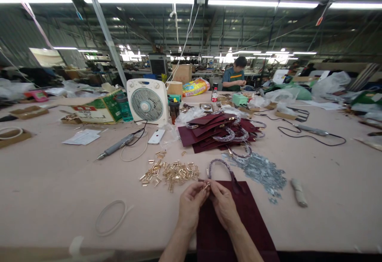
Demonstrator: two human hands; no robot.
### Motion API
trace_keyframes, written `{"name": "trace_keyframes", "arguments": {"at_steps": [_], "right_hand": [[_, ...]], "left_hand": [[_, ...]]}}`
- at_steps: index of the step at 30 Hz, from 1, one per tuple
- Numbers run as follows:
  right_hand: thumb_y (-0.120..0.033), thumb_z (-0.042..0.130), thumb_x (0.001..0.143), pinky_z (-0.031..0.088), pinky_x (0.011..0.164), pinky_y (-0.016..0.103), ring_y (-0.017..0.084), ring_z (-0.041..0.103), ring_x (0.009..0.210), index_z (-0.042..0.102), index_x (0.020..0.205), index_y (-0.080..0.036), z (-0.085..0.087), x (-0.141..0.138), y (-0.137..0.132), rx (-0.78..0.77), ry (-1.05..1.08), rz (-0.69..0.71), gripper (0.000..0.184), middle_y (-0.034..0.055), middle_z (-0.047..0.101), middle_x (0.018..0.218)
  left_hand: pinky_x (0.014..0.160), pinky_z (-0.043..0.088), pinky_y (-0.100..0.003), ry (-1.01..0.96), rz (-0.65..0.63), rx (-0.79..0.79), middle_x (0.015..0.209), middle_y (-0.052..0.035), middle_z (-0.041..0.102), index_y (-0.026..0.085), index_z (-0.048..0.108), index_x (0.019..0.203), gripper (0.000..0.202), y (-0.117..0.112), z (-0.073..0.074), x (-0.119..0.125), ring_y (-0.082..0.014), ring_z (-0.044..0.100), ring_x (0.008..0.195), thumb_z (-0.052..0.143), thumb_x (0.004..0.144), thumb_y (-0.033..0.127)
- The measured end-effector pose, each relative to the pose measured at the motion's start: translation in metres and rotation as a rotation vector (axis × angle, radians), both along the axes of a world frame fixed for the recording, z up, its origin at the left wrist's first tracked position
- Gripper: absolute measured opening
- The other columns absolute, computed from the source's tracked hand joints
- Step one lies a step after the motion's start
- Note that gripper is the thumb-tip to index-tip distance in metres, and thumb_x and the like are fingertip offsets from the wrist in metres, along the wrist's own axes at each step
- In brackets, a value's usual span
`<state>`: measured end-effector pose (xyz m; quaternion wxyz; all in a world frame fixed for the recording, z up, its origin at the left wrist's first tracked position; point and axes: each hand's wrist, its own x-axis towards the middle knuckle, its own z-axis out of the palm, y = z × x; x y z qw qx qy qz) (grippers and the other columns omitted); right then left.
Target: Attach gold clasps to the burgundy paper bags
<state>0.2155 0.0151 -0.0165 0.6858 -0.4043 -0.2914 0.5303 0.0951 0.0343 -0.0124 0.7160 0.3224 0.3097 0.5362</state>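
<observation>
Over the top edge of a dark red bag panel (pixel 252 218), my left hand (pixel 191 200) and my right hand (pixel 223 203) meet at the fingertips. Both are closed in a pinch on a small gold metal fitting (pixel 207 185), mostly covered by the fingers. The panel's plastic-wrapped handle (pixel 219 161) arches up just beyond my hands. Left of them lies a loose heap of gold fittings (pixel 176 172). To the right spreads a pile of flat silver metal plates (pixel 262 170).
Behind my hands is a stack of dark red panels with handles (pixel 205 132). A grey electric screwdriver (pixel 116 146) lies at left, another screwdriver (pixel 312 130) at right. A white fan (pixel 148 102) and a phone (pixel 156 136) sit farther back. Another person (pixel 234 77) works across the table.
</observation>
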Motion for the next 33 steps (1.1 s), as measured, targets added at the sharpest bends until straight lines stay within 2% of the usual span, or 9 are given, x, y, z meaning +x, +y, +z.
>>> {"name": "trace_keyframes", "arguments": {"at_steps": [6, 11, 16, 19, 22, 26, 28, 31, 33], "right_hand": [[-0.052, 0.089, 0.076, 0.052, 0.099, 0.039, 0.026, 0.068, 0.101, 0.084, 0.097, -0.02, 0.004, 0.001, -0.001, -0.033, 0.084, 0.043, 0.038, 0.0092, 0.078, 0.098], [-0.05, 0.086, 0.081, 0.052, 0.089, 0.033, 0.021, 0.065, 0.092, 0.081, 0.085, -0.021, 0.005, 0.003, -0.001, 0.065, 0.023, 0.006, 0.03, 0.0048, 0.074, 0.095], [-0.051, 0.081, 0.085, 0.051, 0.089, 0.035, 0.022, 0.064, 0.089, 0.081, 0.092, -0.022, 0.003, 0.004, -0.002, 0.058, -0.074, -0.047, 0.03, 0.0042, 0.075, 0.092], [-0.049, 0.079, 0.087, 0.05, 0.093, 0.036, 0.023, 0.065, 0.095, 0.082, 0.095, -0.021, 0.002, 0.003, -0.003, 0.066, -0.125, -0.034, 0.029, 0.0056, 0.076, 0.096], [-0.051, 0.076, 0.09, 0.049, 0.094, 0.036, 0.024, 0.066, 0.098, 0.083, 0.101, -0.022, 0.003, 0.003, -0.004, 0.08, -0.126, -0.015, 0.032, 0.0064, 0.077, 0.1], [-0.051, 0.078, 0.087, 0.049, 0.091, 0.033, 0.023, 0.066, 0.096, 0.084, 0.101, -0.022, 0.007, 0.003, -0.006, 0.094, -0.142, -0.02, 0.033, 0.0057, 0.077, 0.097], [-0.051, 0.082, 0.084, 0.049, 0.084, 0.031, 0.021, 0.065, 0.087, 0.084, 0.098, -0.021, 0.012, 0.002, -0.008, 0.089, -0.153, -0.026, 0.033, 0.004, 0.076, 0.089], [-0.051, 0.084, 0.082, 0.046, 0.07, 0.028, 0.016, 0.059, 0.071, 0.081, 0.088, -0.02, 0.018, 0.0, -0.011, 0.077, -0.129, -0.014, 0.033, 0.0007, 0.072, 0.077], [-0.051, 0.085, 0.08, 0.045, 0.069, 0.028, 0.016, 0.057, 0.07, 0.077, 0.081, -0.019, 0.021, 0.0, -0.013, 0.086, -0.13, -0.053, 0.033, 0.0001, 0.07, 0.077]], "left_hand": [[0.102, 0.057, -0.037, 0.299, 0.083, 0.346, 0.111, -0.0093, 0.077, 0.021, 0.082, 0.093, 0.019, -0.001, -0.002, 0.001, -0.0243, 0.071, 0.109, 0.085, 0.081, 0.035], [0.105, 0.055, -0.037, 0.365, 0.104, 0.425, 0.111, -0.0091, 0.072, 0.023, 0.081, 0.094, 0.014, -0.005, 0.004, 0.003, -0.0248, 0.068, 0.112, 0.08, 0.086, 0.034], [0.106, 0.056, -0.037, 0.285, 0.016, 0.38, 0.128, -0.0101, 0.064, 0.024, 0.075, 0.113, 0.035, -0.011, 0.003, 0.007, -0.0265, 0.066, 0.12, 0.086, 0.08, 0.033], [0.103, 0.057, -0.035, 0.334, 0.063, 0.34, 0.119, -0.0093, 0.069, 0.022, 0.074, 0.106, 0.031, -0.012, 0.002, 0.007, -0.0249, 0.069, 0.114, 0.084, 0.082, 0.038], [0.101, 0.057, -0.037, 0.391, 0.052, 0.3, 0.113, -0.0094, 0.074, 0.021, 0.072, 0.108, 0.033, -0.012, 0.004, 0.006, -0.0241, 0.072, 0.106, 0.08, 0.086, 0.044], [0.098, 0.059, -0.036, 0.342, 0.048, 0.239, 0.113, -0.0094, 0.076, 0.02, 0.07, 0.108, 0.04, -0.013, 0.006, 0.003, -0.0241, 0.073, 0.107, 0.083, 0.083, 0.047], [0.093, 0.06, -0.033, 0.286, 0.043, 0.182, 0.112, -0.0087, 0.077, 0.019, 0.069, 0.11, 0.045, -0.013, 0.005, 0.002, -0.0228, 0.074, 0.105, 0.086, 0.079, 0.047], [0.077, 0.062, -0.028, 0.285, 0.0, 0.109, 0.103, -0.0084, 0.078, 0.018, 0.069, 0.114, 0.05, -0.011, 0.003, 0.001, -0.0196, 0.075, 0.088, 0.083, 0.081, 0.053], [0.07, 0.061, -0.027, 0.303, 0.0, 0.096, 0.098, -0.0086, 0.077, 0.017, 0.069, 0.114, 0.053, -0.01, 0.003, 0.0, -0.0189, 0.075, 0.081, 0.077, 0.084, 0.06]]}}
